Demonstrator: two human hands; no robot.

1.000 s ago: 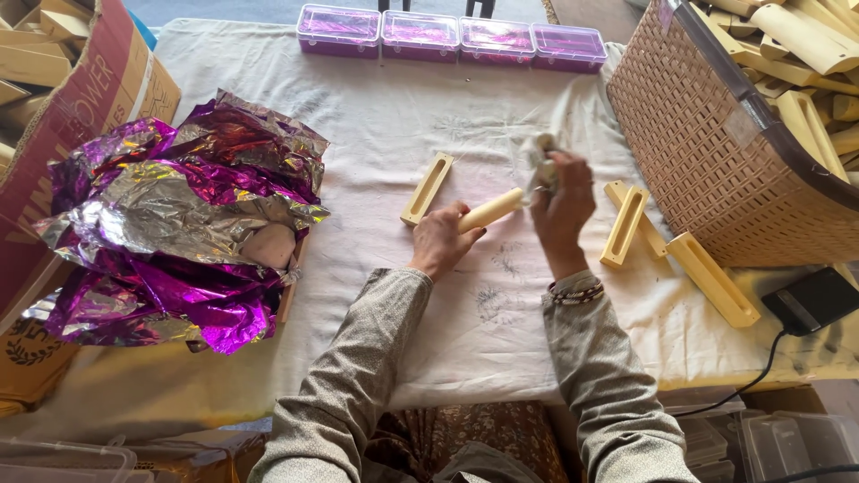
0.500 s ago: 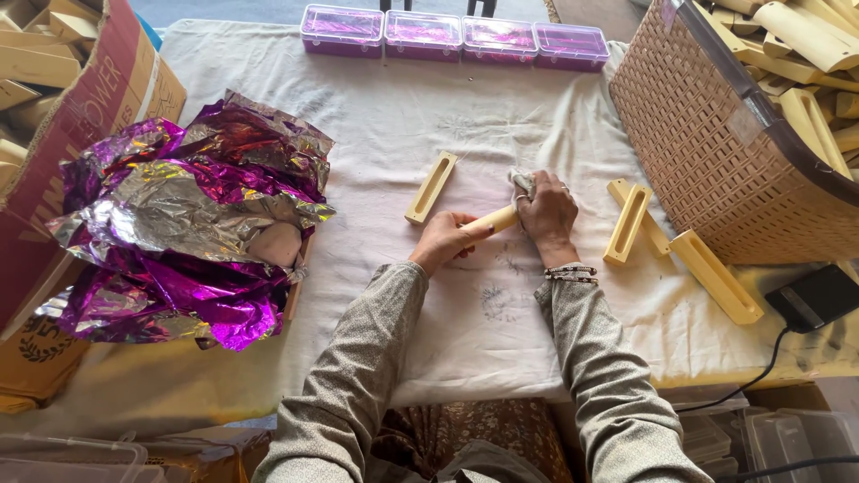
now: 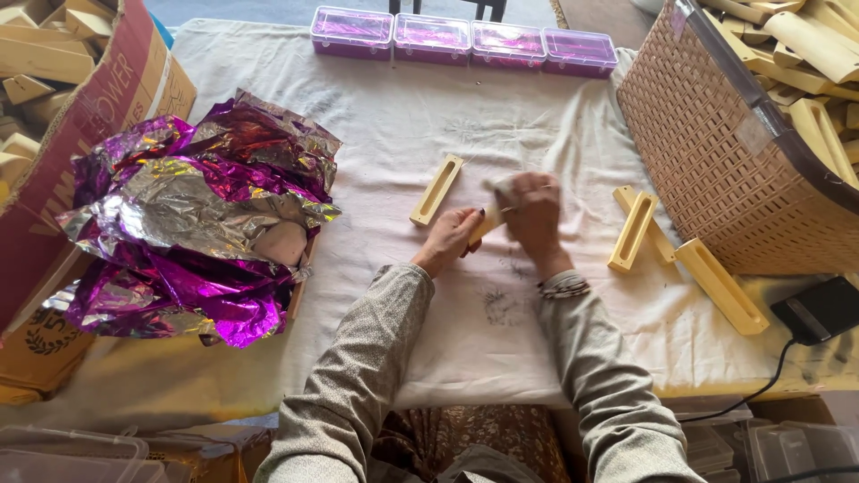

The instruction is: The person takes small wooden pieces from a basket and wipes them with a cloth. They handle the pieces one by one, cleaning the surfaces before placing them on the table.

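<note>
My left hand (image 3: 450, 240) grips the near end of a cream-coloured bar-shaped piece (image 3: 485, 223) over the white cloth (image 3: 501, 116). My right hand (image 3: 531, 215) closes over its far end with a small whitish wad, and the hand is blurred. Just left of the hands lies an open cream tray-shaped piece (image 3: 437, 190). More such long cream pieces (image 3: 633, 230) lie to the right, one (image 3: 720, 285) near the basket's foot.
A woven basket (image 3: 716, 152) full of cream pieces stands at the right. A heap of purple and silver foil (image 3: 192, 215) sits at the left beside a cardboard box (image 3: 85, 116). Several purple-lidded boxes (image 3: 465, 40) line the far edge. A black device (image 3: 819, 309) with a cable sits at the right.
My right hand has come down from above the bar onto its far end and moved toward me. My left hand stays on the bar's near end.
</note>
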